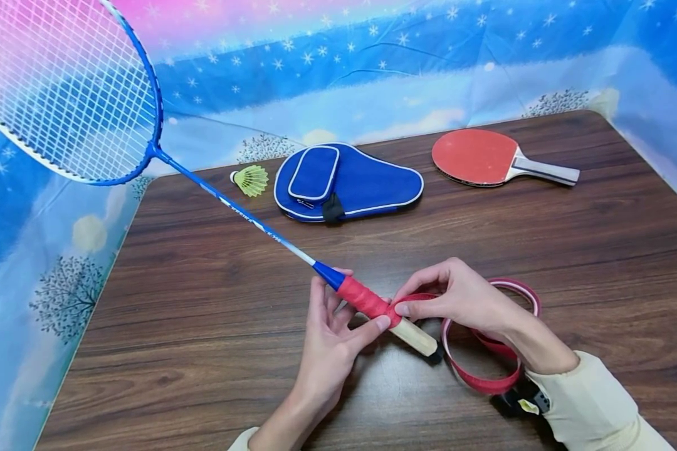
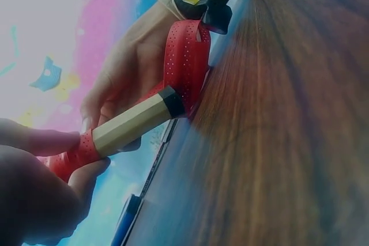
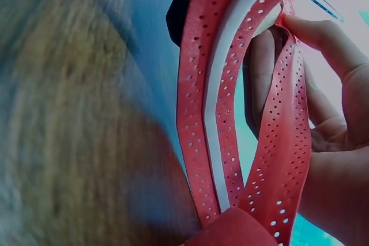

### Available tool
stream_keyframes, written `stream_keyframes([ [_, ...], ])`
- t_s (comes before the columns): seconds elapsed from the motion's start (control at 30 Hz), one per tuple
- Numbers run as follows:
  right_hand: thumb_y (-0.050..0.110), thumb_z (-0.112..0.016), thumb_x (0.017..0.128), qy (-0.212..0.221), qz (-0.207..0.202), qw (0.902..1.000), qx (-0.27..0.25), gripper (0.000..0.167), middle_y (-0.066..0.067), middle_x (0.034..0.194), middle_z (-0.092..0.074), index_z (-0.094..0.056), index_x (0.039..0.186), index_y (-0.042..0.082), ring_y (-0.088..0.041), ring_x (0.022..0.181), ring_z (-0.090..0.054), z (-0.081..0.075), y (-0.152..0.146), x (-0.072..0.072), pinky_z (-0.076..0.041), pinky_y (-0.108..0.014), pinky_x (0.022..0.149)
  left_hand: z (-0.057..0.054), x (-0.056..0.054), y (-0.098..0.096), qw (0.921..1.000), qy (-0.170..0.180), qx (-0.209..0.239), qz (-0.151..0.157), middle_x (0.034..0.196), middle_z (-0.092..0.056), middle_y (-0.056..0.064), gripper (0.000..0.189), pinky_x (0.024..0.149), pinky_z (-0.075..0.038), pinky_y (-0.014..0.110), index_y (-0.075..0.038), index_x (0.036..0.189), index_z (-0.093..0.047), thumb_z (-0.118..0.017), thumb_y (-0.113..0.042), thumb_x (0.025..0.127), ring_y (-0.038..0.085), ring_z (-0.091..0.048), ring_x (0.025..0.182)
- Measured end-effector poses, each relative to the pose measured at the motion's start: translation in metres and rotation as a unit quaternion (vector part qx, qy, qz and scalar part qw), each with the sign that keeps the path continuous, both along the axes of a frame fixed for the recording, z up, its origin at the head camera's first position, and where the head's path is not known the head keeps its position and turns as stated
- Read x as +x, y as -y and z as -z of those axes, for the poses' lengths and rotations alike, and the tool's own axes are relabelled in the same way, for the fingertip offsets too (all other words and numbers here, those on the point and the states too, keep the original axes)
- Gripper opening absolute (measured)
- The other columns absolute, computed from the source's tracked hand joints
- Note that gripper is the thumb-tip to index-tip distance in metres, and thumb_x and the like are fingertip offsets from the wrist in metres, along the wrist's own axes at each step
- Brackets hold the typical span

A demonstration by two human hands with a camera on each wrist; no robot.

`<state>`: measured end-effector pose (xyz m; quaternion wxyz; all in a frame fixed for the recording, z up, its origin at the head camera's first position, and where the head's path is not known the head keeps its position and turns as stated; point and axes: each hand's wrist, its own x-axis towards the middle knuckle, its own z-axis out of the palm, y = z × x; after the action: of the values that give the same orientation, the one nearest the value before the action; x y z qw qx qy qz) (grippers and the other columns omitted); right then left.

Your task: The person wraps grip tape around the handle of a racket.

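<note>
A badminton racket point(image 1: 239, 209) is held up over the dark wood-grain table point(image 1: 203, 313), its strung head point(image 1: 70, 94) pointed toward ten o'clock and its handle point(image 1: 414, 338) toward four. Taking the handle as hub in the head view, the left hand point(image 1: 330, 338) is placed between eight and nine o'clock; the wrapped section is gripped between its thumb and fingers. At three o'clock, the red perforated grip tape point(image 1: 367, 297) is pinched between the thumb and forefinger of the right hand point(image 1: 468, 300), right where it meets the handle.

The upper handle, next to the blue cone point(image 1: 328, 274), is covered by the tape; pale wood is left bare toward the black butt end point(image 1: 435, 355). The loose length is hung in loops at four o'clock, near the black wrist device point(image 1: 508, 402), and a pale lengthwise band is shown on it.

On the table, a yellow-green shuttlecock point(image 1: 251, 180) is seen between ten and eleven o'clock, a blue zipped bat case point(image 1: 372, 185) edged in white at eleven, and a red table tennis bat point(image 1: 474, 156) at one.
</note>
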<state>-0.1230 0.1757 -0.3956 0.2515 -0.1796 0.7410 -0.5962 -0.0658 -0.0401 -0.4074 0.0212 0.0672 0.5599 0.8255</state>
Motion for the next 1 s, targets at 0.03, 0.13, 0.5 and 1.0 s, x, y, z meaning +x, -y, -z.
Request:
stream_keyframes([
  [0.03, 0.026, -0.078, 0.085, 0.004, 0.000, 1.0000, -0.002, 0.020, -0.012, 0.094, -0.072, -0.076, 0.101, 0.013, -0.026, 0.082, -0.064, 0.0002, 0.0002, 0.0000, -0.054, -0.035, 0.071, -0.0002, 0.0002, 0.0002, 1.0000, 0.001, 0.003, -0.001, 0.127, -0.047, 0.027, 0.071, 0.082, -0.056, 0.043, -0.014, 0.133, -0.040, -0.075, 0.013, 0.078, 0.046, -0.057, 0.112],
  [0.13, 0.025, -0.078, 0.085, 0.011, 0.002, 0.9999, -0.004, 0.021, -0.012, 0.094, -0.072, -0.076, 0.102, 0.013, -0.027, 0.082, -0.066, 0.0008, 0.0011, 0.0002, -0.055, -0.036, 0.072, -0.0015, 0.0010, 0.0013, 1.0000, 0.008, -0.003, -0.005, 0.128, -0.049, 0.027, 0.071, 0.081, -0.056, 0.042, -0.015, 0.134, -0.042, -0.076, 0.013, 0.077, 0.042, -0.061, 0.109],
  [0.5, 0.028, -0.081, 0.082, -0.017, 0.001, 0.9995, 0.024, 0.020, -0.008, 0.091, -0.072, -0.076, 0.097, 0.017, -0.023, 0.082, -0.061, -0.0004, 0.0041, 0.0010, -0.050, -0.029, 0.067, -0.0032, 0.0017, 0.0024, 0.9992, 0.022, -0.005, 0.033, 0.135, -0.049, 0.024, 0.081, 0.085, -0.055, 0.043, -0.022, 0.143, -0.037, -0.073, 0.014, 0.080, 0.037, -0.059, 0.115],
  [1.0, 0.031, -0.080, 0.083, 0.017, 0.017, 0.9995, 0.019, 0.021, -0.010, 0.087, -0.072, -0.076, 0.096, 0.015, -0.016, 0.076, -0.059, -0.0021, 0.0043, 0.0029, -0.047, -0.026, 0.054, -0.0021, 0.0015, -0.0012, 0.9996, -0.002, 0.025, 0.014, 0.130, -0.050, 0.027, 0.074, 0.083, -0.056, 0.041, -0.010, 0.137, -0.032, -0.072, 0.015, 0.079, 0.047, -0.058, 0.112],
])
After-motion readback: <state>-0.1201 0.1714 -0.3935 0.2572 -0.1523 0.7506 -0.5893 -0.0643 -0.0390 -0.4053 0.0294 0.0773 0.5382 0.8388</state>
